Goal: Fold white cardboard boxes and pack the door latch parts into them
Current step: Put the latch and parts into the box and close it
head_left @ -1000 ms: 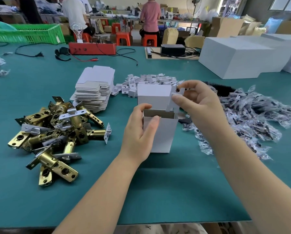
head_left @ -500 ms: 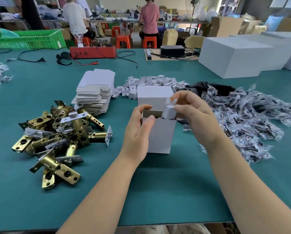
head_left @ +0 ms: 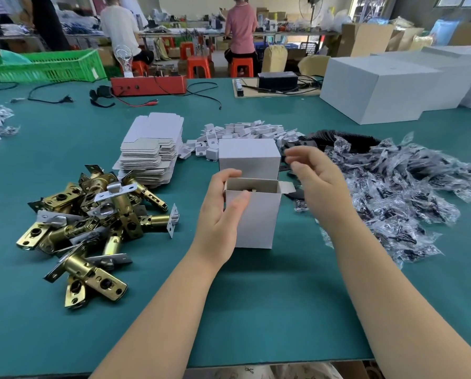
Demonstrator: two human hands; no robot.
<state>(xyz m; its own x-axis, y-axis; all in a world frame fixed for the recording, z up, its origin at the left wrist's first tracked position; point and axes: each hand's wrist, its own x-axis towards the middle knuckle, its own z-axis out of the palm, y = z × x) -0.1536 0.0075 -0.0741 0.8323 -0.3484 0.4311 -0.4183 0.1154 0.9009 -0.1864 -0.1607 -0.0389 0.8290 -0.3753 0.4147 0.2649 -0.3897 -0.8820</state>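
A small white cardboard box (head_left: 256, 217) stands upright on the green table, its lid flap raised at the back; a brass part shows inside. My left hand (head_left: 223, 212) grips its left side, thumb on the front face, fingers over the top edge. Just right of the box hovers my right hand (head_left: 316, 181), fingers loosely curled and holding nothing. Brass door latches (head_left: 92, 222) lie heaped to the left. Flat box blanks (head_left: 152, 149) are stacked behind them. Small white cardboard inserts (head_left: 245, 132) lie behind the box.
Clear bags of black screws (head_left: 398, 192) cover the table on the right. Large white cartons (head_left: 393, 83) stand at the back right, a red device (head_left: 149, 84) and cables at the back. A green crate (head_left: 45, 67) sits far left. People sit beyond the table.
My right hand lowered a small white insert into the box, let it go, and drew back to the right with nothing in it. My left hand stayed on the box.
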